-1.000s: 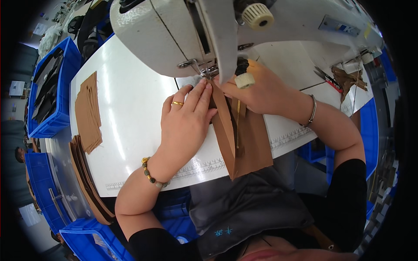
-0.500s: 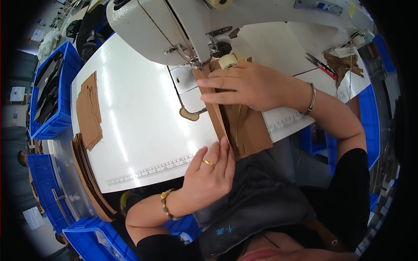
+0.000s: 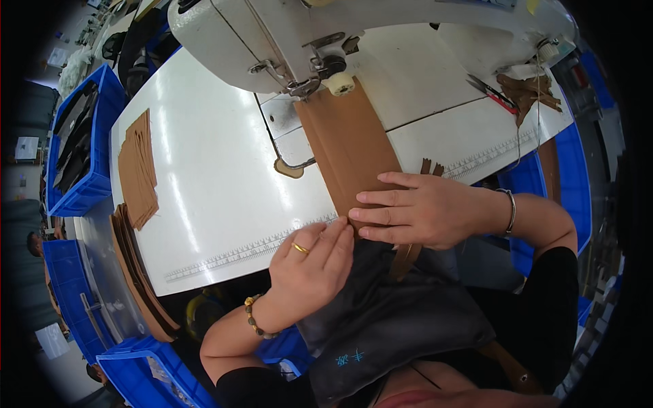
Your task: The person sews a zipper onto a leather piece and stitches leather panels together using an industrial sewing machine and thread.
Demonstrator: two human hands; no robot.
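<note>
A flat brown fabric piece (image 3: 350, 143) runs from under the presser foot of the white sewing machine (image 3: 231, 47) toward me. At its near left edge my left hand (image 3: 313, 262) is closed, pinching the fabric between thumb and fingertips. My right hand (image 3: 428, 211) lies on the near end with its fingers stretched and apart, palm down. Narrow brown strips (image 3: 406, 260), which look like zipper tape, stick out below and above my right hand; their middle is hidden under it.
A stack of cut brown pieces (image 3: 139, 170) lies on the left of the white table (image 3: 211, 170). More folded brown pieces (image 3: 139, 272) hang at its left edge. Red-and-black snips (image 3: 493, 94) lie beside brown scraps (image 3: 527, 95) at the right. Blue crates (image 3: 88, 143) stand around.
My right hand has slid from near the needle back toward me, onto the fabric's near end. The fabric now lies flatter, and strips show at its right. My left hand has barely moved.
</note>
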